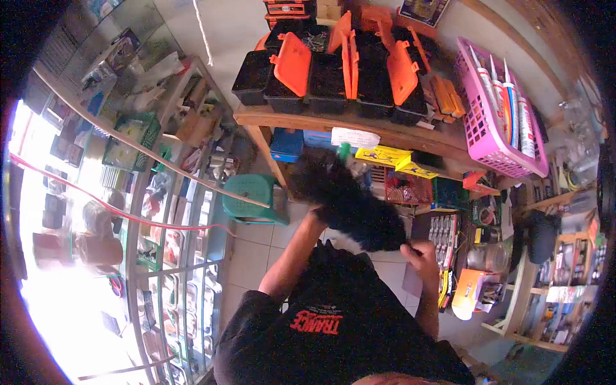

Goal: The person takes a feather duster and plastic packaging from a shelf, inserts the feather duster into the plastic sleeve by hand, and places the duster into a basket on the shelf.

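A black fluffy thing (362,215) stretches in front of my chest, above my black shirt. My left hand (317,217) is against its underside, with the fingers hidden by the dark fluff. At its lower right end, my right hand (420,255) has its fingers closed on the edge. A small green piece (344,151) shows at the top of the fluff; whether it belongs to it is unclear.
Black bins (327,80) with orange lids stand on a wooden shelf (359,120) ahead. A pink basket (484,122) holds tubes at the right. A green stool (250,196) stands left of the shelf. Glass shelving (176,256) lines the left side.
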{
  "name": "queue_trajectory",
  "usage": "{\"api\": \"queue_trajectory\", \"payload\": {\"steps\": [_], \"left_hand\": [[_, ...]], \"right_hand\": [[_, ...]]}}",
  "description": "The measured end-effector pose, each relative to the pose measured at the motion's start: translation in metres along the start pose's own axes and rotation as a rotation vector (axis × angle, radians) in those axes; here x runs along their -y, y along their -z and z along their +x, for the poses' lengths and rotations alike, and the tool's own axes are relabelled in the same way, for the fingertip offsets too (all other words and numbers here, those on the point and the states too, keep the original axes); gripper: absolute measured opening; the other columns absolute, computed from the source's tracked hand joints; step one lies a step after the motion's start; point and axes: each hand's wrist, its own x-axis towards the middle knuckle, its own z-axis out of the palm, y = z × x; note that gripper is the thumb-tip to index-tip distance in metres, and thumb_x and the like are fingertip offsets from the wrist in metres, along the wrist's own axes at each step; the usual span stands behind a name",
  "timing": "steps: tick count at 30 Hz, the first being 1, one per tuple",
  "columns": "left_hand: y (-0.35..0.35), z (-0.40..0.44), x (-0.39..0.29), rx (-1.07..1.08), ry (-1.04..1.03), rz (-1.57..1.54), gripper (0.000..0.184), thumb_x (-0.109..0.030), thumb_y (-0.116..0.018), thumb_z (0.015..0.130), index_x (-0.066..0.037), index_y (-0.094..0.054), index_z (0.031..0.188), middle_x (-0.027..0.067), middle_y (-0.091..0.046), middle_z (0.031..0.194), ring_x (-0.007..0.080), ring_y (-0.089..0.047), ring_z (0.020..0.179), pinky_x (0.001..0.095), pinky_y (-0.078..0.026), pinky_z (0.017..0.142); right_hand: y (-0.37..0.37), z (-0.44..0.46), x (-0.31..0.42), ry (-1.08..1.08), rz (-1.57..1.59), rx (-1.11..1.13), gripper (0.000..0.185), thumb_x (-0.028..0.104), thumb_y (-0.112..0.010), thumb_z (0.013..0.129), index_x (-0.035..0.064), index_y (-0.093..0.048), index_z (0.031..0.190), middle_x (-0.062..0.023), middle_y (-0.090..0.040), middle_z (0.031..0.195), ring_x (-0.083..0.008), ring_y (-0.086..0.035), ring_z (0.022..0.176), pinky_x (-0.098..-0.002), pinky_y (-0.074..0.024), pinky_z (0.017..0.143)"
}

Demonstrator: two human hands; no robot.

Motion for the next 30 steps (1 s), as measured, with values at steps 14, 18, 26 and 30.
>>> {"api": "queue_trajectory", "payload": {"steps": [14, 18, 26, 30], "left_hand": [[0.071, 0.019, 0.038, 0.234, -0.368, 0.468, 0.041, -0.016, -0.051, 0.094, -0.005, -0.046, 0.133, 0.0059, -0.053, 0.125, 0.0219, -0.047, 0.114, 0.0372, -0.035, 0.104], [0.061, 0.014, 0.021, 0.257, -0.233, 0.542, 0.041, -0.022, -0.053, 0.094, -0.004, -0.048, 0.130, 0.0081, -0.054, 0.125, 0.0219, -0.049, 0.112, 0.0393, -0.039, 0.101], [0.049, -0.001, 0.001, 0.286, 0.131, 0.304, 0.057, -0.031, -0.057, 0.092, -0.005, -0.039, 0.140, 0.0043, -0.053, 0.125, 0.0147, -0.053, 0.107, 0.0294, -0.043, 0.091], [0.043, -0.005, -0.010, 0.337, 0.074, 0.692, 0.060, -0.035, -0.057, 0.092, -0.006, -0.038, 0.141, 0.0039, -0.053, 0.125, 0.0137, -0.053, 0.104, 0.0290, -0.044, 0.089]], "right_hand": [[0.021, 0.003, 0.015, -0.030, -0.137, 0.092, 0.034, 0.018, -0.065, 0.085, -0.0007, -0.052, 0.060, -0.0028, -0.046, 0.052, -0.0078, -0.042, 0.051, -0.0296, -0.0316, 0.048], [0.026, 0.005, 0.008, -0.068, -0.111, 0.337, 0.032, 0.023, -0.067, 0.084, -0.0048, -0.059, 0.070, -0.0058, -0.049, 0.054, -0.0102, -0.046, 0.055, -0.0313, -0.0357, 0.052], [0.083, 0.002, 0.046, -0.088, 0.353, -0.224, 0.023, 0.026, -0.064, 0.088, 0.0064, -0.061, 0.078, 0.0022, -0.052, 0.062, -0.0075, -0.045, 0.051, -0.0231, -0.0348, 0.048], [0.122, 0.026, 0.106, 0.170, 0.349, -0.526, 0.027, 0.015, -0.066, 0.087, 0.0020, -0.057, 0.108, -0.0010, -0.056, 0.079, -0.0076, -0.048, 0.063, -0.0211, -0.0381, 0.056]]}}
